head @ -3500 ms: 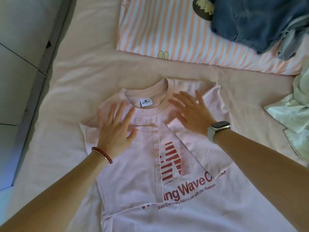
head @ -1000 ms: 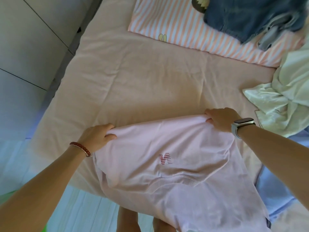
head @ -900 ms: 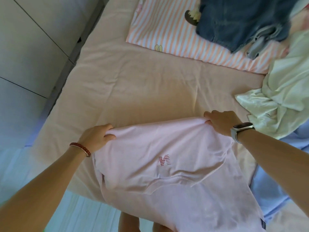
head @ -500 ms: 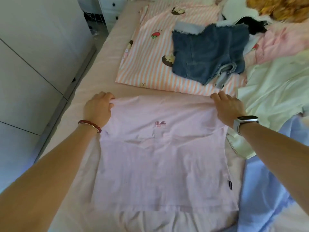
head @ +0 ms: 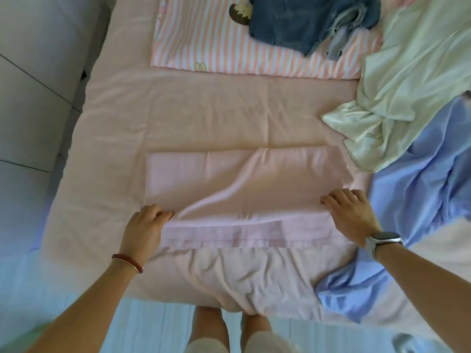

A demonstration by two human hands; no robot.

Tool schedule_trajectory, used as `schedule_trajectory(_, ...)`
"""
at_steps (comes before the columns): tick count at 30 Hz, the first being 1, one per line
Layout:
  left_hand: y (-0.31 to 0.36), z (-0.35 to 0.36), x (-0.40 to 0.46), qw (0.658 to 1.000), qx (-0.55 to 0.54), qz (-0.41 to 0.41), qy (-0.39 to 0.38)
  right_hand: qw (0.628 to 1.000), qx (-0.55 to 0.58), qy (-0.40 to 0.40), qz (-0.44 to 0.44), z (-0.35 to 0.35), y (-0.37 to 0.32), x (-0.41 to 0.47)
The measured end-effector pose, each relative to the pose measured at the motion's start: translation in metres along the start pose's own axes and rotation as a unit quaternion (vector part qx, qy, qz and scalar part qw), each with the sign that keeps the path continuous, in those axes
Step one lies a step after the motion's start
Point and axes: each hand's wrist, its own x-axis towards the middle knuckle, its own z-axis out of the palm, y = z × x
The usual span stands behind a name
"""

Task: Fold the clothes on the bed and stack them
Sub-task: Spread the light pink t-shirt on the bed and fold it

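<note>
While both hands pinch its near fold, left hand [head: 142, 230] and right hand [head: 353, 216], the pale pink cotton T-shirt [head: 244, 184] lies folded, rectangular, near the bed's [head: 204, 110] front edge.

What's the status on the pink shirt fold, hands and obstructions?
Left hand and right hand each pinch the pink shirt at its near fold. Shirt folded flat on the bed. Blue cloth lies close right.

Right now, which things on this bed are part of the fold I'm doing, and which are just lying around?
In the fold:
- pink T-shirt, folded flat on the bed
- left hand pinching its near left edge
- right hand on its near right edge

Lying about:
- denim garment on the striped pillow
- pale green garment, crumpled
- blue cloth, crumpled
</note>
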Motion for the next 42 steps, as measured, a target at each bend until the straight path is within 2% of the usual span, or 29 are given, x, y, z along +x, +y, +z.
schedule_trajectory(4,0.01,0.024,-0.043,0.999,-0.013,-0.025,-0.022,0.997,0.003,-0.071,0.029,0.016,-0.024,-0.049)
schedule_trajectory(6,0.013,0.036,-0.058,0.993,-0.025,-0.065,-0.092,0.993,0.021,-0.102,0.059,0.021,-0.038,-0.065)
schedule_trajectory(9,0.012,0.048,-0.066,0.964,-0.089,-0.148,-0.201,0.976,0.045,-0.165,0.135,0.025,-0.061,-0.075)
schedule_trajectory(10,0.011,0.049,-0.064,0.959,-0.117,-0.174,-0.189,0.967,0.057,-0.186,0.165,0.025,-0.067,-0.074)
schedule_trajectory(12,0.011,0.049,-0.056,0.952,-0.154,-0.238,-0.117,0.956,0.077,-0.195,0.206,0.022,-0.08,-0.066)
schedule_trajectory(14,0.007,0.049,-0.037,0.939,-0.167,-0.297,-0.038,0.959,0.094,-0.164,0.212,0.021,-0.093,-0.054)
schedule_trajectory(16,-0.003,0.049,-0.009,0.919,-0.192,-0.344,0.001,0.961,0.11,-0.152,0.205,0.022,-0.107,-0.038)
schedule_trajectory(20,-0.036,0.051,0.061,0.824,-0.307,-0.472,0.059,0.932,0.131,-0.239,0.238,0.031,-0.128,0.006)
schedule_trajectory(22,-0.048,0.053,0.085,0.814,-0.326,-0.476,0.071,0.924,0.134,-0.263,0.243,0.038,-0.135,0.024)
schedule_trajectory(27,-0.07,0.067,0.11,0.84,-0.316,-0.437,0.068,0.918,0.122,-0.287,0.247,0.056,-0.137,0.054)
schedule_trajectory(29,-0.078,0.071,0.111,0.834,-0.33,-0.432,0.098,0.898,0.13,-0.317,0.277,0.065,-0.133,0.056)
schedule_trajectory(31,-0.086,0.074,0.109,0.808,-0.359,-0.448,0.134,0.877,0.145,-0.352,0.293,0.071,-0.127,0.052)
schedule_trajectory(34,-0.092,0.079,0.11,0.774,-0.381,-0.483,0.148,0.872,0.155,-0.368,0.283,0.074,-0.117,0.048)
schedule_trajectory(38,-0.083,0.081,0.122,0.694,-0.416,-0.568,0.149,0.866,0.176,-0.356,0.303,0.071,-0.103,0.049)
schedule_trajectory(40,-0.08,0.078,0.127,0.695,-0.397,-0.589,0.114,0.856,0.188,-0.331,0.35,0.066,-0.096,0.051)
schedule_trajectory(42,-0.075,0.074,0.129,0.745,-0.315,-0.583,0.072,0.873,0.168,-0.277,0.363,0.061,-0.087,0.056)
